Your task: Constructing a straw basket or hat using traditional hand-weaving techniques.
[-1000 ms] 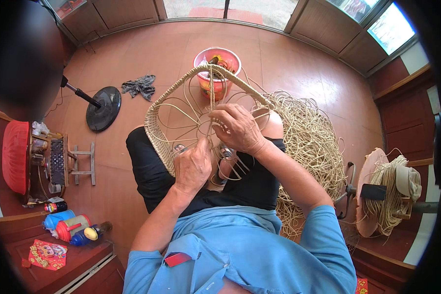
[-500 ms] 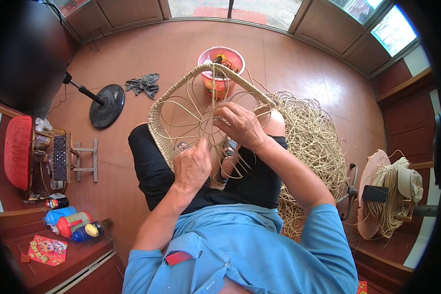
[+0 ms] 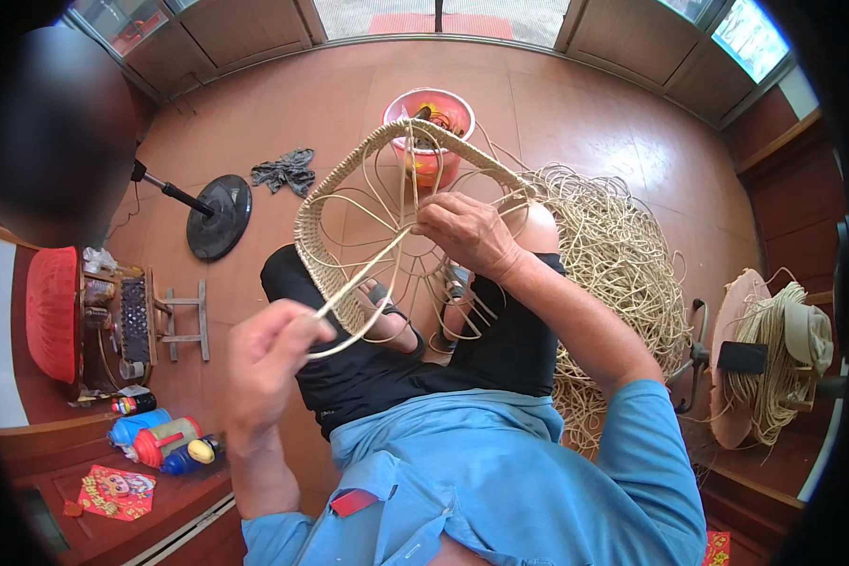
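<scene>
A half-woven beige basket [image 3: 310,236], with a braided rim and open loops of thin cord spokes, rests tilted over my knees. My right hand [image 3: 455,227] pinches the cords near the middle of the spokes. My left hand [image 3: 275,344], blurred by movement, is closed on a pale cord [image 3: 354,283] drawn taut from that middle down to the lower left, outside the rim. My feet in sandals show through the loops below.
A red bucket [image 3: 427,162] holding items stands ahead. Loose cord [image 3: 618,321] lies piled right, beside a round board [image 3: 726,349] with coiled cord. Left are a pedestal base [image 3: 219,219], grey rag [image 3: 283,172], wooden stand [image 3: 187,321], red basin [image 3: 52,311] and several bottles [image 3: 165,443].
My left hand has moved from the basket's middle down and leftward, drawing out the cord. My right hand has stayed on the spokes near the middle.
</scene>
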The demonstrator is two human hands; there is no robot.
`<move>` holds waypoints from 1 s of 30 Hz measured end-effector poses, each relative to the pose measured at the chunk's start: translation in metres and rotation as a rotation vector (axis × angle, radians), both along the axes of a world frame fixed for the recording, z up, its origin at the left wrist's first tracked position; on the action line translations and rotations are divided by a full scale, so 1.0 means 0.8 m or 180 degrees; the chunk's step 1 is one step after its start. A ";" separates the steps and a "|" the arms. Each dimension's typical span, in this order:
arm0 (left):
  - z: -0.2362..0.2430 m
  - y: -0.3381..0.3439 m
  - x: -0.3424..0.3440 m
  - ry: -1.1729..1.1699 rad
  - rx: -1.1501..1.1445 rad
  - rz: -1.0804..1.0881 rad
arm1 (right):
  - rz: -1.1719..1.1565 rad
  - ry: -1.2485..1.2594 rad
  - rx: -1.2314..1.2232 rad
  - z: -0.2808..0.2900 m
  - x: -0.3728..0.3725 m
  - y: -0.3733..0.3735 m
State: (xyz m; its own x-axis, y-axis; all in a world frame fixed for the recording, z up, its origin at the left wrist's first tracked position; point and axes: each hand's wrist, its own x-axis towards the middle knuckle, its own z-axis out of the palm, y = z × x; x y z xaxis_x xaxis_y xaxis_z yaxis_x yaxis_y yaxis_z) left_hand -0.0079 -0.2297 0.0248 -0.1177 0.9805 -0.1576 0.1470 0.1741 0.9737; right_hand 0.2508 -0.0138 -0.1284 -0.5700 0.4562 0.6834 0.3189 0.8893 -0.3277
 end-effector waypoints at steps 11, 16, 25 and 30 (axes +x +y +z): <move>0.143 -0.027 -0.062 -0.3086 0.3631 -0.0911 | -0.0230 0.0055 -0.0693 0.006 -0.009 0.001; 0.127 0.002 -0.030 -0.2670 0.3203 -0.1600 | -0.0154 0.0105 -0.0706 0.004 -0.009 0.002; -0.059 0.036 0.070 -0.2324 -0.0022 -0.1238 | 0.0015 -0.0061 -0.0425 -0.005 -0.007 0.008; -0.145 0.060 0.103 -0.2856 -0.0537 -0.0425 | 0.0043 -0.0161 -0.0071 -0.001 -0.006 0.010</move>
